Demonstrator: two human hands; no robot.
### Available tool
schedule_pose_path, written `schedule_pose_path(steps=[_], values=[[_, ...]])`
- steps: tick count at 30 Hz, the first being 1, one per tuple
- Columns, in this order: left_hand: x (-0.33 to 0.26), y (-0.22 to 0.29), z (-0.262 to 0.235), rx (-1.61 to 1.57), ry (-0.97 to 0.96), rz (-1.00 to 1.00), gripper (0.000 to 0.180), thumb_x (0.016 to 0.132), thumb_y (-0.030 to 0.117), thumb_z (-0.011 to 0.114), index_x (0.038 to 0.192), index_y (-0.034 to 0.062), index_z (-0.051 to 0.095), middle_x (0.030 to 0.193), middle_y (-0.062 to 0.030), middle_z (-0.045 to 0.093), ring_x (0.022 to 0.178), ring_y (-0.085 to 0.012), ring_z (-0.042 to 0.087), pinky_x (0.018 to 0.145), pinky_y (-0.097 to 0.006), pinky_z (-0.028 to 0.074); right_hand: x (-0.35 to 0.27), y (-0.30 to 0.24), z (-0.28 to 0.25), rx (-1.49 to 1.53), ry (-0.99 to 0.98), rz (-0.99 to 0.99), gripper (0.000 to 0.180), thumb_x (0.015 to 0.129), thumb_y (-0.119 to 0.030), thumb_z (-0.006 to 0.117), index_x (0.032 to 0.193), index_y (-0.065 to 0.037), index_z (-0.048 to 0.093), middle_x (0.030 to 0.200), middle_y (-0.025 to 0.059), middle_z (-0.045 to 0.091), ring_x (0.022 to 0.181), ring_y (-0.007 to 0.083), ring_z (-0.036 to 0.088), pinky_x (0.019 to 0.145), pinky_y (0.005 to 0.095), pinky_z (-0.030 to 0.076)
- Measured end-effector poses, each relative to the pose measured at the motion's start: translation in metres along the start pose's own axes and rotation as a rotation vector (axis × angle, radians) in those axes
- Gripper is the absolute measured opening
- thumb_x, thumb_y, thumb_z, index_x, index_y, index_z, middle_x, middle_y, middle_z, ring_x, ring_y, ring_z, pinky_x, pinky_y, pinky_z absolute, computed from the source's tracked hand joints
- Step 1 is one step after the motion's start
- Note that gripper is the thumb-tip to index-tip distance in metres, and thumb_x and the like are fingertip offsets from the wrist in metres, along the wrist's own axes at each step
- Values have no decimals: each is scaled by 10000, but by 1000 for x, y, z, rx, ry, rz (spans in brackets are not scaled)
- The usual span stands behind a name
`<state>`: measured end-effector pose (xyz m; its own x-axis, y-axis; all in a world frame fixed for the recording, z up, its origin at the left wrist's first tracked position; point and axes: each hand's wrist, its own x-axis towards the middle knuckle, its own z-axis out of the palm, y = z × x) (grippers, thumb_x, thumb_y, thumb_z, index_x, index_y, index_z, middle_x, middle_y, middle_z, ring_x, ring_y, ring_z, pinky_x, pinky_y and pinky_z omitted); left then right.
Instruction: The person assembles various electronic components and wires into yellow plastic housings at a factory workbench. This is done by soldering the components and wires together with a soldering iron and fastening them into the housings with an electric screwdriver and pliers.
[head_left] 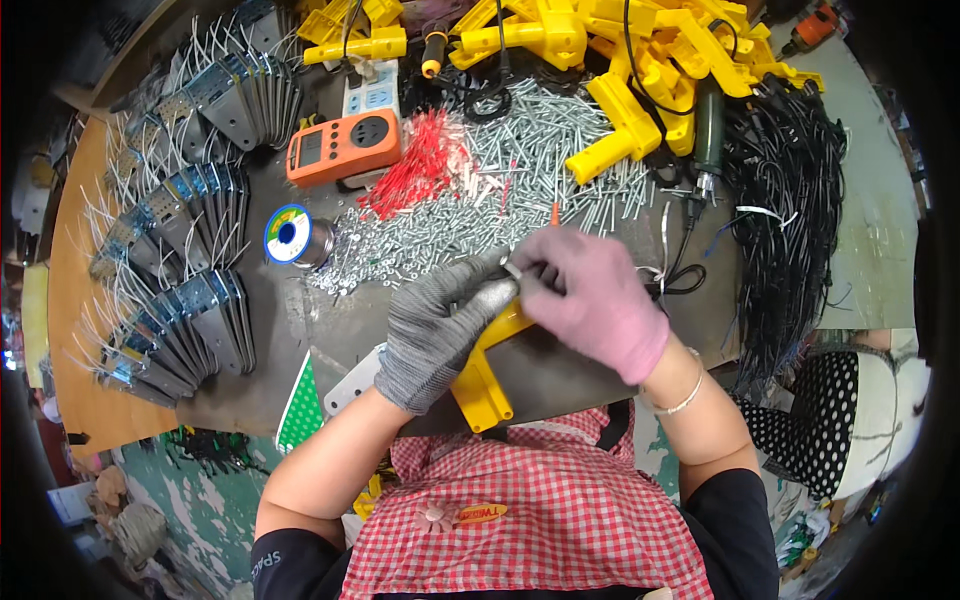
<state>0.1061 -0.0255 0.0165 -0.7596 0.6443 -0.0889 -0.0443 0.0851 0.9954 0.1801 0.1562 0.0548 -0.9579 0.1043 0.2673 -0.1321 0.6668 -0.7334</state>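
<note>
My left hand (440,325), in a grey glove, and my right hand (600,305), in a pink glove, meet over the front part of the table. Their thumbs and fingers are pinched together around a small pale piece (514,270), too small to name. Below them lies a yellow plastic housing (480,388) with an angled handle, its upper part covered by my hands. Left of it, a flat metal plate (352,385) with holes shows beside my left wrist. Just beyond my fingertips spreads a heap of small screws and nuts (425,240).
Rows of grey metal plates with white wires (190,215) stand at the left. Behind are an orange meter (342,148), a solder spool (292,236), red sleeves (412,165), long screws (540,130) and yellow housings (625,125). A dark power screwdriver (709,130) and black cables (785,210) are right.
</note>
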Motion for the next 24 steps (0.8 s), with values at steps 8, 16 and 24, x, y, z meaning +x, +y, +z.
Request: schedule_pose_path(steps=[8,16,24], values=[[-3,0,-12,52,-2,-30,129,961,59,633,1071,1,599,926,-40,666,862,-119,644,817,-289,540,-46,-24,49,221,116,225,271,860,-27,661,1128,-43,621,768,107,649,632,185,670,607,306,536],[-4,0,-13,875,-169,549,228,860,58,682,1085,55,652,966,-141,672,868,-347,630,791,-428,509,-70,-26,76,844,350,529,148,898,43,659,1033,29,600,878,81,700,804,86,671,682,250,551],[4,7,-3,1004,-144,529,236,784,148,683,1013,98,665,887,-106,646,852,-351,582,800,-487,440,-84,-30,75,841,204,824,80,963,-35,617,1022,14,600,771,80,679,628,131,655,564,295,530]])
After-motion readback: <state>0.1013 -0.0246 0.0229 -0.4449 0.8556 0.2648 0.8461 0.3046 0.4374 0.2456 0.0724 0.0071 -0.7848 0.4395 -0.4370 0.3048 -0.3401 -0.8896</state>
